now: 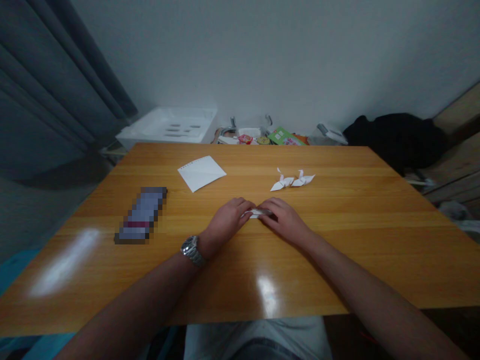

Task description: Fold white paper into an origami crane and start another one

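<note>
Between my two hands, near the middle of the wooden table [322, 265], is a small piece of folded white paper [255, 213]. My left hand [229, 219] grips its left end, fingers closed. At the other end my right hand [284, 220] pinches the paper too. My fingers cover much of it, so its exact folded shape is hard to make out. Beyond my right hand stand two white paper cranes, a left crane [282, 184] and a right crane [303, 179], side by side. A metal watch [192, 250] is on my left wrist.
A white sheet of paper [202, 173] with a perforated edge lies beyond my left hand. Further left is a pixelated phone-like device [141, 215]. Past the table's far edge are a white plastic tray [168, 125], a green packet [285, 136] and a dark cloth heap [397, 135].
</note>
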`<state>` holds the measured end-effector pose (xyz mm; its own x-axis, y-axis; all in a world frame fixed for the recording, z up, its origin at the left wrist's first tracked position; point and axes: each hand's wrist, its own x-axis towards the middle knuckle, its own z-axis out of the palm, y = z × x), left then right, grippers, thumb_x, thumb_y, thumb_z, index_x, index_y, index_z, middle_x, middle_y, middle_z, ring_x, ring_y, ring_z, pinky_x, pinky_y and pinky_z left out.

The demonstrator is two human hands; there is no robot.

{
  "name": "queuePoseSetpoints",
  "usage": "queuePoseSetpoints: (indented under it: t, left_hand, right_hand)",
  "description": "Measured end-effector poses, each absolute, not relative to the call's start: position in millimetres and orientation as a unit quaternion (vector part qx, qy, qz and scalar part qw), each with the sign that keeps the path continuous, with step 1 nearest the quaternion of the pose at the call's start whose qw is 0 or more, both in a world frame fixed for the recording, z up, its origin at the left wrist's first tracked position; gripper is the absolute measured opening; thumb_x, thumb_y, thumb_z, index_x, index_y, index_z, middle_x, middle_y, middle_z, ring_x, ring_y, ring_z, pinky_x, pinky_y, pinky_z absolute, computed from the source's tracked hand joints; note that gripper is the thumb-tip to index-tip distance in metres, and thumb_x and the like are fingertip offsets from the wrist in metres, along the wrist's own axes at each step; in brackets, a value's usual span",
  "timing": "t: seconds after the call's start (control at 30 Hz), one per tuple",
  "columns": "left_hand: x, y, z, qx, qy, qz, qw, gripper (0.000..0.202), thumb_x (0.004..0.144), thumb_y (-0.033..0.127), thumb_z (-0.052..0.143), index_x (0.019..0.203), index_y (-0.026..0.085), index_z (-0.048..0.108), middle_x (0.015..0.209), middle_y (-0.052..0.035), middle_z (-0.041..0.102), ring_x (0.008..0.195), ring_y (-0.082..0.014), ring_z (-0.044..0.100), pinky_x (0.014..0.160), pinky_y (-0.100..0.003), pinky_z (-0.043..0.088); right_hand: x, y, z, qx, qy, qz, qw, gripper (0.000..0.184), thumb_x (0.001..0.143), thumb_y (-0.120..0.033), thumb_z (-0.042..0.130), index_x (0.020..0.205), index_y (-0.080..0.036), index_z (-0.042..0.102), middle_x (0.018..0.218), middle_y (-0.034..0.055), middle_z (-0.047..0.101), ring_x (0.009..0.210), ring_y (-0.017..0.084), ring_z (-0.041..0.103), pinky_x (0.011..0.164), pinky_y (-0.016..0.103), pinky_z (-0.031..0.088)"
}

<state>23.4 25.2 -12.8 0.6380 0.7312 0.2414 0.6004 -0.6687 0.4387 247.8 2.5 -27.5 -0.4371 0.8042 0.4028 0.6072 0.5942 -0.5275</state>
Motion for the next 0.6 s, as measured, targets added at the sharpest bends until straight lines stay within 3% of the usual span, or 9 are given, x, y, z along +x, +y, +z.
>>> queuePoseSetpoints:
  t: [0.6]
  left_hand:
    - [24.7,23.8,-16.8,0.892,0.367,0.209,0.159,0.019,0.101,0.027,0.055,0.103,0.017,0.071,0.101,-0.0074,0.067,0.095,-0.0208,0.062,0.087,-0.033,0.05]
  right_hand:
    - [250.9,3.4,-28.6,-0.433,-0.832,0.15,0.314,0.011,0.099,-0.026,0.06,0.095,-0.02,0.068,0.095,0.007,0.066,0.092,0.022,0.061,0.083,0.036,0.049]
